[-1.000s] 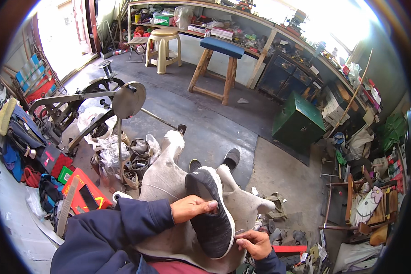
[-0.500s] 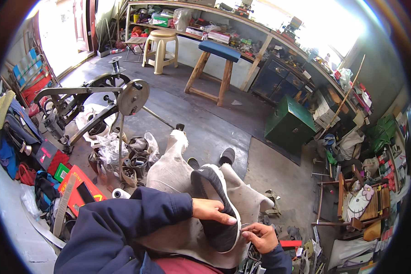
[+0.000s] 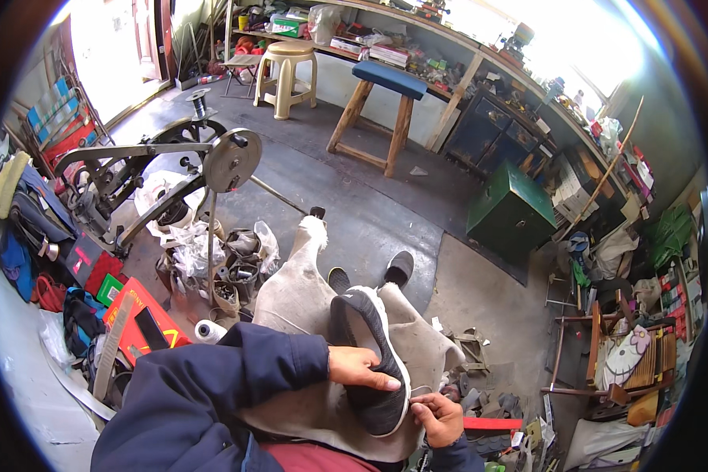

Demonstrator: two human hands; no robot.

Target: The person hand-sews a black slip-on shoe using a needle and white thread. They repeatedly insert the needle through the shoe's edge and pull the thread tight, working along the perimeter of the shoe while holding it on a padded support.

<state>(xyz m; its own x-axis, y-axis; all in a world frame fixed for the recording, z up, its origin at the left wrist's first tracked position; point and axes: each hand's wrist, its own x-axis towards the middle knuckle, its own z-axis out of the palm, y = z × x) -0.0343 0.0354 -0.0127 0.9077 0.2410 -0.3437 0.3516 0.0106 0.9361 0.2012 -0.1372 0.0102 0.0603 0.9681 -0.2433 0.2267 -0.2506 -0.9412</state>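
Shifted nearer the sole (image 3: pixel 395 346), the left hand (image 3: pixel 359 366) grips the shoe (image 3: pixel 374 407) steady while the right hand (image 3: pixel 439 418) pinches apparent thread (image 3: pixel 422 388).

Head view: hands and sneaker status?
Left hand grips black knit sneaker. Right hand pinches thin pale strand beside white sole. Sneaker rests on grey apron; nothing seen blocking hands.

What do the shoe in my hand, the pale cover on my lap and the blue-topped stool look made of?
Shoe: matte, mottled dark upper, probably knit fabric; smooth white sole edge, likely rubber or foam.
Pale cover: dull, fuzzy at one end, perhaps suede or heavy cloth.
Blue-topped stool: streaky brown legs, likely wood; seat covering unclear, vinyl or fabric.
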